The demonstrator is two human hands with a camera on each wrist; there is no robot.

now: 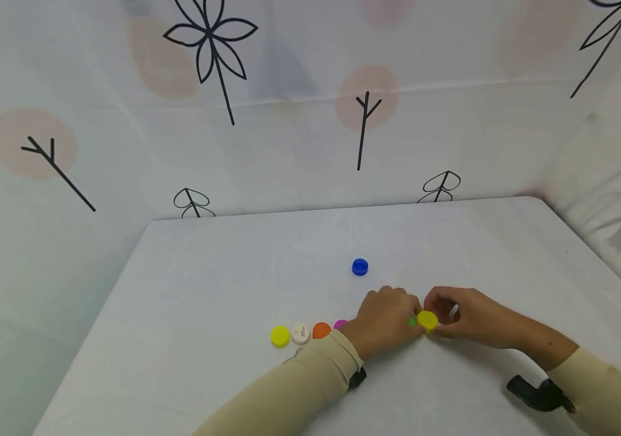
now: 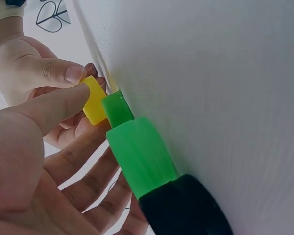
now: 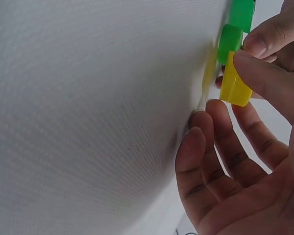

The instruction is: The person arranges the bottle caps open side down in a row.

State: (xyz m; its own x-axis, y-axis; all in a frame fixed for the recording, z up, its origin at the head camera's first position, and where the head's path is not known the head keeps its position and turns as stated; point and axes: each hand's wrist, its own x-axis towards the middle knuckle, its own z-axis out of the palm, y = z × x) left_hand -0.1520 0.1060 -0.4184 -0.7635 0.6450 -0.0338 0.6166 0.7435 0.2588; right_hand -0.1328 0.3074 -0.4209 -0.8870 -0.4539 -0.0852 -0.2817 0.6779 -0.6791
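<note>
A yellow bottle cap [image 1: 427, 321] stands between my two hands, its flat side facing up. My right hand [image 1: 474, 318] pinches it from the right, thumb on the near side and fingers beyond it. From the left, my left hand [image 1: 387, 318] has thumb and forefinger at the same cap. In the left wrist view, a small green cap [image 2: 117, 108] sits right beside the yellow one, followed by a larger green cap [image 2: 141, 155] and a dark cap [image 2: 186, 210]. My left hand hides part of this row in the head view.
Left of the hands, the row shows a yellow cap [image 1: 280, 336], a white cap [image 1: 301, 334], an orange cap [image 1: 321, 330] and a magenta cap [image 1: 341, 325]. A blue cap [image 1: 360, 267] lies farther back on the white table [image 1: 223, 272]. A patterned cloth [image 1: 299, 151] hangs behind.
</note>
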